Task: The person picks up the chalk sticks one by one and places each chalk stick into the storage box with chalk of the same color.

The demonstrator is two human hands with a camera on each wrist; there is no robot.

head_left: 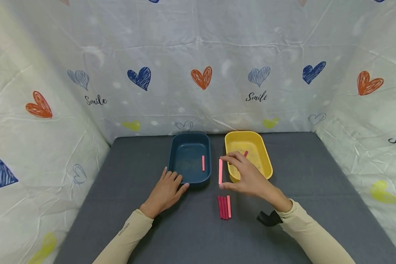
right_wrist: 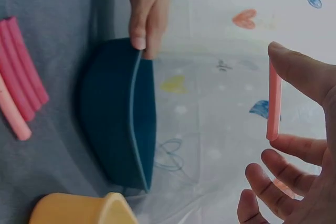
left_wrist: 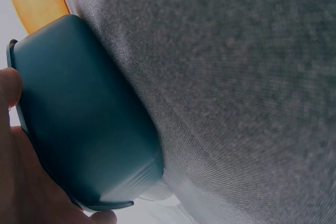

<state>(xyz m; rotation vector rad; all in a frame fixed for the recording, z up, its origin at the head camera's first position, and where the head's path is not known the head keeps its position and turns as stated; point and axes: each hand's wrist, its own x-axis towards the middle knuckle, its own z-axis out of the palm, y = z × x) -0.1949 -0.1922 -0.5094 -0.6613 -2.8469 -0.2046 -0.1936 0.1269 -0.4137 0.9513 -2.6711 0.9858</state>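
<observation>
My right hand [head_left: 249, 178] holds a light pink stick [head_left: 220, 171] by its two ends, thumb at one end and index finger at the other. It hovers between the two tubs, partly over the yellow tub [head_left: 254, 146]. Inside that tub a dark pink stick [head_left: 246, 153] shows, partly hidden by the hand. My left hand [head_left: 166, 190] grips the near-left corner of the blue tub [head_left: 186, 157] by its rim. One light pink stick [head_left: 203, 163] lies in the blue tub. In the right wrist view the held stick [right_wrist: 274, 100] spans thumb and index finger.
Nearer me, dark pink sticks [head_left: 222, 208] lie side by side with one light pink stick [head_left: 229, 206] on the grey cloth-covered table [head_left: 191, 234]. A black strap [head_left: 269, 219] hangs by the right wrist. Behind the tubs rises a white printed curtain [head_left: 171, 102].
</observation>
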